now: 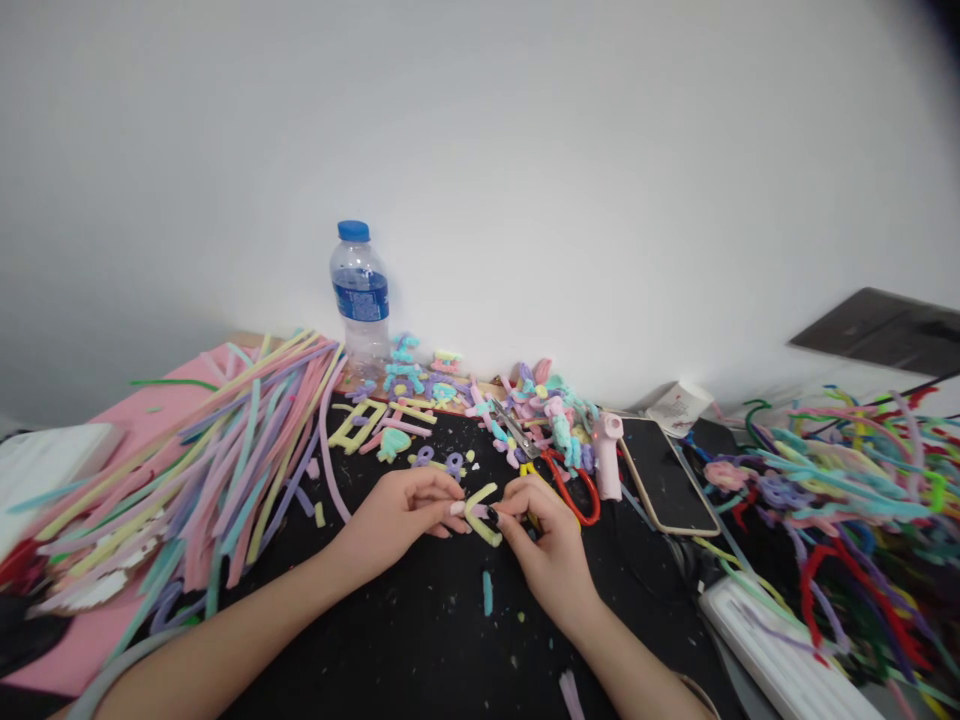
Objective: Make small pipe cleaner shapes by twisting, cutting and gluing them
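Between my two hands is a pale yellow pipe cleaner [478, 515], bent into a V shape, with a short pinkish-purple piece at its middle. My left hand [409, 510] pinches it from the left side with thumb and fingers. From the right, my right hand [544, 535] grips the pinkish-purple end, its fingertips partly hiding it. Just beyond the hands lie red-handled scissors [585, 500], blades pointing away to the left. A short teal piece [487, 593] rests on the black table surface [420, 640] below my fingers.
Many pastel pipe cleaners [255, 440] are heaped on the left. A plastic bottle [360, 300] stands by the wall, near small finished shapes [442, 385]. To the right are a pink handheld device [608, 455], a phone [667, 475], a white box [780, 650] and a tangled colourful pile [840, 480].
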{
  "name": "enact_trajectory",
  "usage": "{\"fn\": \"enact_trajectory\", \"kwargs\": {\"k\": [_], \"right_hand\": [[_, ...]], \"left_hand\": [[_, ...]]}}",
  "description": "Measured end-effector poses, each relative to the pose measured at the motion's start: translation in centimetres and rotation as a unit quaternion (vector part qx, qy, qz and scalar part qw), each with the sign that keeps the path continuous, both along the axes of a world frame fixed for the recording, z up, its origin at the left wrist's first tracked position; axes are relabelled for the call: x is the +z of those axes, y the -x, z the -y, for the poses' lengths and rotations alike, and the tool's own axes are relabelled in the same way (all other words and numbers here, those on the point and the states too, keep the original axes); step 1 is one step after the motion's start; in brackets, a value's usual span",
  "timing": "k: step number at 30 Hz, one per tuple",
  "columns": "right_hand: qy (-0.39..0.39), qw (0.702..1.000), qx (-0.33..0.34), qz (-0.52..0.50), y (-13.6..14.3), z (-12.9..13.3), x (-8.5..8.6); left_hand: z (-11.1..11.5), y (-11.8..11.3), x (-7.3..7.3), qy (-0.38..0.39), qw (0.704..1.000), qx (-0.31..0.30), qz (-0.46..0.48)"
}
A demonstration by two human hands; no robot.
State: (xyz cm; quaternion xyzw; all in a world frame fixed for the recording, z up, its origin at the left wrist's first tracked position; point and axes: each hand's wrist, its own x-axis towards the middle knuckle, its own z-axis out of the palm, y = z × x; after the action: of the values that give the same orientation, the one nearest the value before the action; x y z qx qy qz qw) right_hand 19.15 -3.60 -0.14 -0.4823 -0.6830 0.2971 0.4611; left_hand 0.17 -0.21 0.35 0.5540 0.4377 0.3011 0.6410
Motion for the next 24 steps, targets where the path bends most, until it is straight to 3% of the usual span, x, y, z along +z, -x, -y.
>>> {"fn": "enact_trajectory", "kwargs": {"k": [24], "right_hand": [[0.009,1.0,0.004,-0.015,0.08,0.07,-0.05]], "left_hand": [[-0.09,0.14,0.0,0.004,1.0,-0.009,0.003]]}}
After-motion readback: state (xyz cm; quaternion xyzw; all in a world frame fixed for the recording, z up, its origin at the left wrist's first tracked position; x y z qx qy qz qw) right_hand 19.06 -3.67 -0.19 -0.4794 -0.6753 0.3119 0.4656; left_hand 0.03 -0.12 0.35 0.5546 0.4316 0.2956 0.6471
